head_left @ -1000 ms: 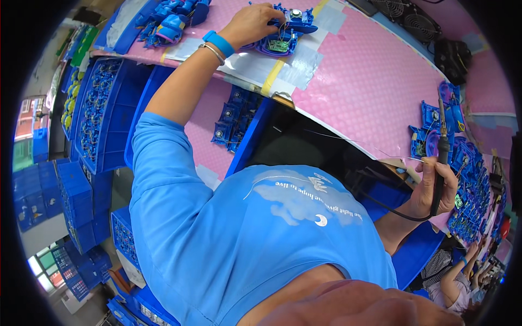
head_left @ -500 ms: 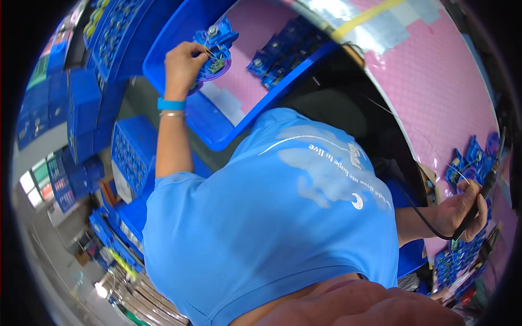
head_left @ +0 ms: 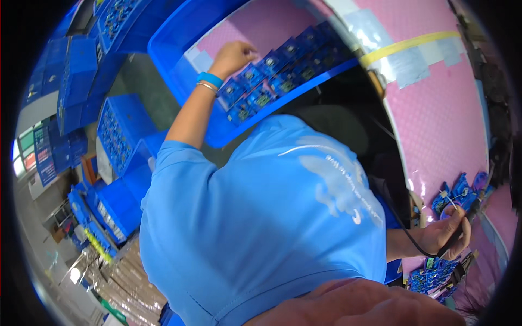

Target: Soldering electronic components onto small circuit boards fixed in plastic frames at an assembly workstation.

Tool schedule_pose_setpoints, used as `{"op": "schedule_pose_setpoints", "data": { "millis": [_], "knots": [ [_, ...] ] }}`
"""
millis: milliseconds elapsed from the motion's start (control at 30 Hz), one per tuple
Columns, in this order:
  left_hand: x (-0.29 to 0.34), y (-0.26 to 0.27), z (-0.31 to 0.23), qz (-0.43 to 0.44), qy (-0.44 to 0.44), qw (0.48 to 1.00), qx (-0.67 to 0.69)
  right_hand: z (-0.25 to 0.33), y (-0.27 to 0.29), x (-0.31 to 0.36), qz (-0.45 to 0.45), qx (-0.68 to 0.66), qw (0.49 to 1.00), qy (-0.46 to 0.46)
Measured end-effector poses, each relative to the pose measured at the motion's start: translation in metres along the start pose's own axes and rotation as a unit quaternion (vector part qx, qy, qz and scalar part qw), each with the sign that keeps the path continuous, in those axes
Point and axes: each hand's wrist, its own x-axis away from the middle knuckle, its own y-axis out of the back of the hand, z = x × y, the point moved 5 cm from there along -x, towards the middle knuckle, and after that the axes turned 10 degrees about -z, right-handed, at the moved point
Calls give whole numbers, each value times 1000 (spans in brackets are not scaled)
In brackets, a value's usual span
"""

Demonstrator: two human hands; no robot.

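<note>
Over the blue bin (head_left: 173,73), left hand (head_left: 232,58) curled; cannot tell whether its fingertips meet. Roughly two rows of blue units (head_left: 271,63) already lie inside; more sit outside, clustered near the right hand (head_left: 446,232), which is clamped on a soldering iron (head_left: 474,208). Total unknown. Counter (head_left: 443,117): pink covering, patched, yellow tape (head_left: 410,45) across. Room: blue crates (head_left: 80,79) stacked along the left.

Even, moderately bright light falls on the pale-blue cotton T-shirt (head_left: 261,217) at centre, with soft folds of shadow. Whitish glare washes the silvery tape patches (head_left: 370,30) at upper right; a small white lamp (head_left: 75,274) burns out at lower left. The black recess under the table (head_left: 337,130) sinks into gloom. The bare left hand (head_left: 234,57) looks slightly blurred. Fisheye distortion bends the pink quilted tabletop (head_left: 440,108) toward black corners.
</note>
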Motion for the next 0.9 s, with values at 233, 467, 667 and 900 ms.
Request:
{"op": "schedule_pose_setpoints", "data": {
  "millis": [233,467,667,900],
  "knots": [
    [-134,154,-175,-390,-299,794,358,-1,-29,2,18,-2,999,-45],
    [-250,153,-187,-287,-242,925,-65,2,-40,1,19,18,998,-55],
    [-192,158,-226,-263,-234,933,-73,-3,-44,-3,25,38,996,-71],
    [-163,96,-250,-289,-516,806,15,-3,-55,-1,31,25,997,-64]
  ]
}}
